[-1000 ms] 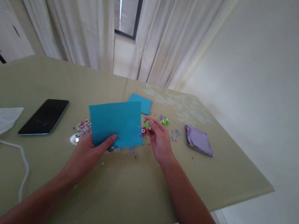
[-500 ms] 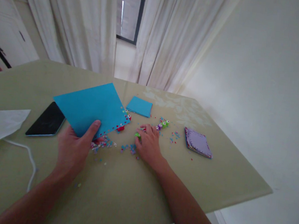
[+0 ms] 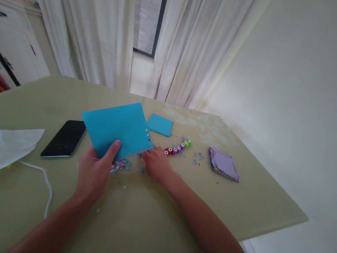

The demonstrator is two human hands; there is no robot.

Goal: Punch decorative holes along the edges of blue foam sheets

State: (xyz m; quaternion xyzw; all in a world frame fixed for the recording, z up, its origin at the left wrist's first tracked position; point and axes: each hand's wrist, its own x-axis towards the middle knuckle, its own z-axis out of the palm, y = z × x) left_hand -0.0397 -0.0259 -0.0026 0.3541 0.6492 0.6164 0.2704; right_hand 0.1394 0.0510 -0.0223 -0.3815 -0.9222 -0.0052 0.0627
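My left hand (image 3: 97, 167) is closed on a blue sheet of paper (image 3: 117, 127), thumb on top, holding it tilted above the table. Small holes run along the sheet's lower and right edges. My right hand (image 3: 156, 163) is at the sheet's right corner, fingers curled and partly behind the paper; what they hold is hidden. Just past those fingers lies a curved row of small red, purple and green pieces with googly eyes (image 3: 178, 148). Below the sheet is a heap of tiny coloured paper bits (image 3: 120, 165).
A stack of blue paper (image 3: 160, 124) lies behind my right hand, and a lilac stack with punched edges (image 3: 226, 164) to the right. On the left are a black tablet (image 3: 65, 138), a white sheet (image 3: 5, 146) and a white cable (image 3: 48, 186). More paper bits (image 3: 197, 158) are scattered about.
My right hand has moved left to the sheet's corner, uncovering more of the eyed row; the green piece at its fingertips is out of sight. The blue sheet has shifted right in the view.
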